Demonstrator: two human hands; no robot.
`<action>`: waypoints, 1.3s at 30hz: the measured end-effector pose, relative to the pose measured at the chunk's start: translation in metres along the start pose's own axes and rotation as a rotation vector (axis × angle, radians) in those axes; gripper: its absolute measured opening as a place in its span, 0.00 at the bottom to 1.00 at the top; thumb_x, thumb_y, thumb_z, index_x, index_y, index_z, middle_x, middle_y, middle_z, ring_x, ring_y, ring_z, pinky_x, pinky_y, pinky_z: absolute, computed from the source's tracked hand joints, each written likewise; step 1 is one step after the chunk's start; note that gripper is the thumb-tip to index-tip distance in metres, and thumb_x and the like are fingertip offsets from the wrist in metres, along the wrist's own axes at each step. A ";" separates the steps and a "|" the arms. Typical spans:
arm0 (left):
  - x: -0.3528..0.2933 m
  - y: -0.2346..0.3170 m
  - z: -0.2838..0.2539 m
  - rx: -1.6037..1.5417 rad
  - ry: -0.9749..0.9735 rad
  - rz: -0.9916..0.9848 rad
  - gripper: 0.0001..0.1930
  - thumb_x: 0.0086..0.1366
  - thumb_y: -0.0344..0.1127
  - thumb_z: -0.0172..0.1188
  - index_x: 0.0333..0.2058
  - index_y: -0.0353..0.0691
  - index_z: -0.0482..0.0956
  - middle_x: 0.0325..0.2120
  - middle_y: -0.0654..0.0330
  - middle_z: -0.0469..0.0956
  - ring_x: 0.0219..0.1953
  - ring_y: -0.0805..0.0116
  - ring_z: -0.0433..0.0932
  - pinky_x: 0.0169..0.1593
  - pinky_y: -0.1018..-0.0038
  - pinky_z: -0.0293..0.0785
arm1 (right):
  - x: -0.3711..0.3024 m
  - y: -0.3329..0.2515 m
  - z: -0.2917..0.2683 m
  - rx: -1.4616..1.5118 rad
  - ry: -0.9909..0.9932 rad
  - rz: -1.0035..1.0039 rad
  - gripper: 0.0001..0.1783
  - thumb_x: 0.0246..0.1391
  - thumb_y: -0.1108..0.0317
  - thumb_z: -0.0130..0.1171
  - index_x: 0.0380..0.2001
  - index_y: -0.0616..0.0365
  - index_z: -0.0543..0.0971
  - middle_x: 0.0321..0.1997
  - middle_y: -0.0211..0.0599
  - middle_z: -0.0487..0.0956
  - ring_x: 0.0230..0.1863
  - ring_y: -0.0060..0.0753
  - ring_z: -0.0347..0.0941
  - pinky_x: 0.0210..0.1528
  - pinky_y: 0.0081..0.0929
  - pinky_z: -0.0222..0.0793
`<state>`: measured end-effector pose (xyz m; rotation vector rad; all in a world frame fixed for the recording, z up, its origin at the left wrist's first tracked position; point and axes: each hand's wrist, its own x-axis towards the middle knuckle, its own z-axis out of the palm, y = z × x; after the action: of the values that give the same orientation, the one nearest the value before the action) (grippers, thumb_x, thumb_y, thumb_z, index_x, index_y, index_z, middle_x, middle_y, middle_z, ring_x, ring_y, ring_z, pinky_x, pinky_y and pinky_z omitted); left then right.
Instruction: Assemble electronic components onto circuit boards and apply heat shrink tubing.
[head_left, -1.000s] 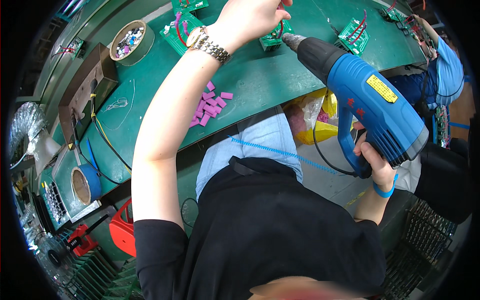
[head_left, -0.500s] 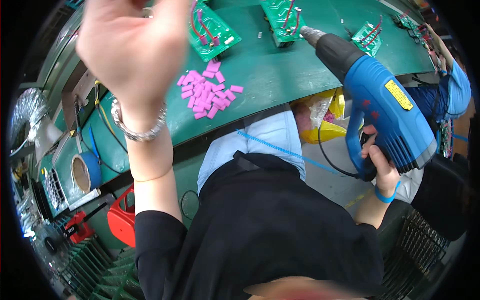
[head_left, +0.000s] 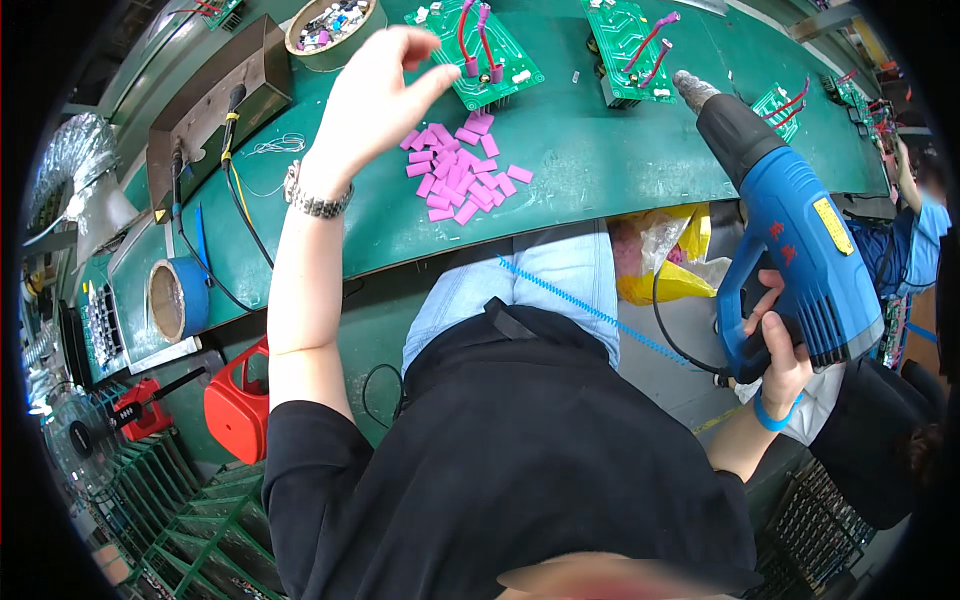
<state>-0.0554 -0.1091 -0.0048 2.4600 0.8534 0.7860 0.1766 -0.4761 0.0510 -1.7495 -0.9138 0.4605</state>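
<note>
My right hand (head_left: 783,350) is wrapped round the handle of a blue heat gun (head_left: 795,240), whose metal nozzle points up and left over the bench. My left hand (head_left: 375,105) has thumb and fingers apart and holds nothing. It hovers beside a green circuit board (head_left: 505,50) with two red wires, purple sleeves at their ends and bases. Just below that board lies a loose pile of short pink-purple sleeves (head_left: 455,170). A second circuit board (head_left: 620,50) with red wires lies to the left of the nozzle, and a smaller circuit board (head_left: 775,105) lies past it.
A round tub (head_left: 335,35) of small parts and a brown metal tray (head_left: 215,110) stand at the far left. Blue tape (head_left: 180,298) is near the left edge. A yellow bag (head_left: 665,275) is under the green bench (head_left: 590,170). A co-worker (head_left: 915,220) works at the right.
My left hand has dropped from close to the camera down toward the left board, its fingers apart. The head view has shifted, bringing the tub into sight. The heat gun stays in my right hand.
</note>
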 end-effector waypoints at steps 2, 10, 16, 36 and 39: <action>-0.007 0.003 0.003 0.108 -0.187 -0.039 0.19 0.56 0.43 0.64 0.44 0.40 0.76 0.38 0.55 0.77 0.40 0.64 0.76 0.45 0.69 0.73 | 0.002 0.000 0.000 0.066 0.040 0.012 0.25 0.48 0.74 0.55 0.51 0.72 0.69 0.45 0.48 0.75 0.27 0.26 0.70 0.32 0.22 0.69; 0.015 0.009 0.017 -0.087 -0.028 -0.159 0.41 0.48 0.53 0.70 0.55 0.34 0.66 0.43 0.52 0.71 0.39 0.65 0.75 0.44 0.71 0.73 | 0.006 0.003 -0.002 0.171 0.042 0.011 0.26 0.46 0.76 0.56 0.51 0.73 0.68 0.46 0.52 0.75 0.30 0.29 0.71 0.31 0.22 0.71; 0.013 -0.017 0.024 -0.253 -0.082 -0.250 0.48 0.47 0.50 0.73 0.59 0.27 0.59 0.45 0.45 0.69 0.37 0.66 0.78 0.43 0.71 0.77 | 0.007 0.011 -0.009 0.274 0.127 -0.046 0.29 0.46 0.72 0.56 0.53 0.75 0.66 0.46 0.53 0.74 0.34 0.29 0.70 0.28 0.22 0.73; 0.046 0.043 0.079 -1.117 -0.125 -0.652 0.27 0.58 0.26 0.63 0.54 0.31 0.62 0.35 0.53 0.78 0.33 0.65 0.80 0.35 0.73 0.82 | 0.002 0.046 -0.021 0.496 0.127 -0.074 0.33 0.45 0.70 0.54 0.55 0.76 0.63 0.45 0.54 0.73 0.36 0.30 0.71 0.29 0.23 0.75; 0.062 0.036 0.103 -1.114 -0.166 -0.694 0.22 0.61 0.29 0.60 0.53 0.36 0.65 0.37 0.58 0.78 0.37 0.70 0.79 0.39 0.75 0.80 | -0.003 0.044 -0.019 0.464 0.147 -0.066 0.32 0.45 0.70 0.55 0.54 0.75 0.64 0.44 0.54 0.73 0.34 0.32 0.73 0.29 0.24 0.76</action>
<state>0.0647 -0.1145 -0.0400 1.1256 0.8017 0.5406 0.2035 -0.4970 0.0167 -1.3073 -0.6917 0.4523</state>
